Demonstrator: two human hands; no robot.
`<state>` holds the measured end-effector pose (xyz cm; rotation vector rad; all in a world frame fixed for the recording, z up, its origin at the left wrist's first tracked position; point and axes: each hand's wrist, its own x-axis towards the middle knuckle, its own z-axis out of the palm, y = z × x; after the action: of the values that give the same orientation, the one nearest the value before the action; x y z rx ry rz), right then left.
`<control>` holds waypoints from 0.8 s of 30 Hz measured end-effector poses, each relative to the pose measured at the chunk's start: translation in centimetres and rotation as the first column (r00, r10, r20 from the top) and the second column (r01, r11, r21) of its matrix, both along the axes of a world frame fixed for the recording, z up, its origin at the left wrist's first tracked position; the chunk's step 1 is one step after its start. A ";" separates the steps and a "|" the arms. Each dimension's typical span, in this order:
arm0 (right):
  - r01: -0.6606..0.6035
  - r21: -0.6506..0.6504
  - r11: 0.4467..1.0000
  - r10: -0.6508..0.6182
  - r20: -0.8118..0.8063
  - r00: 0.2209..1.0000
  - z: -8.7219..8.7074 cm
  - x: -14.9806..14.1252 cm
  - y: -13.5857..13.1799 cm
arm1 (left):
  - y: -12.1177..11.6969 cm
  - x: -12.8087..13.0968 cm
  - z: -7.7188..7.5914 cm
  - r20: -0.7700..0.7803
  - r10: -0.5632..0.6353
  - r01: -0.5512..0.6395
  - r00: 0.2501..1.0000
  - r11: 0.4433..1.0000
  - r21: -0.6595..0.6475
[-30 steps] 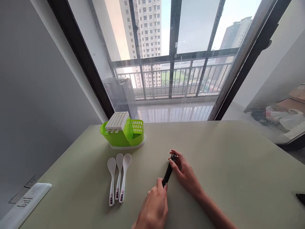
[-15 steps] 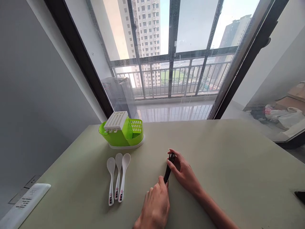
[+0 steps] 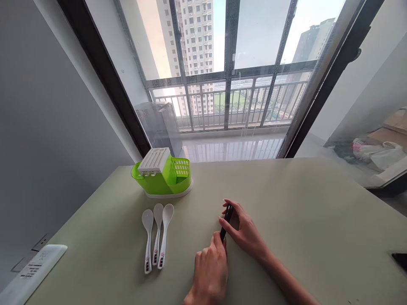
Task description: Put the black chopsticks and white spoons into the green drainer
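A bundle of black chopsticks point(image 3: 227, 218) points away from me over the table, its far ends showing as several thin tips. My left hand point(image 3: 210, 262) is closed around the near end, which it hides. Around the far part curl the fingers and thumb of my right hand point(image 3: 244, 231), holding the bundle from the right side. Three white spoons point(image 3: 166, 216) with labelled handles lie side by side to the left of my hands. Behind the spoons stands a bright green utensil caddy point(image 3: 155, 185) with a white slotted top and a white base.
The pale green table point(image 3: 286, 203) reaches back to a glass window. At the left edge lies a long white object point(image 3: 38, 267) with printing on it. A small black object point(image 3: 400, 260) sits at the right edge. Bags point(image 3: 381, 154) show behind the glass on the right.
My left hand has slid slightly forward and right along the chopsticks. The tips now sit closer together, and my right thumb has shifted a little left. The spoons and caddy stay put.
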<state>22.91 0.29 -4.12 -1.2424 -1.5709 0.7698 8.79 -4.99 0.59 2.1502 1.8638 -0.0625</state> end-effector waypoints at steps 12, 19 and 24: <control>0.009 0.026 1.000 -0.010 0.044 0.999 -0.5 -0.2 0.1 | -1.6 -0.7 -2.2 0.149 -0.083 0.058 0.985 0.985 0.165; -0.017 0.037 0.999 0.013 0.106 0.994 -0.5 -0.2 0.0 | -2.5 -0.6 -6.1 0.132 -0.059 -0.003 0.989 0.905 0.425; 0.024 0.076 0.997 -0.035 0.146 0.989 -0.5 -0.2 -0.1 | -2.5 -0.6 -7.3 0.111 -0.052 -0.007 0.992 0.878 0.478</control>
<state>22.72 0.20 -4.65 -1.2902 -1.6806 0.6066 8.16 -7.46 -6.74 2.4173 1.9335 0.5726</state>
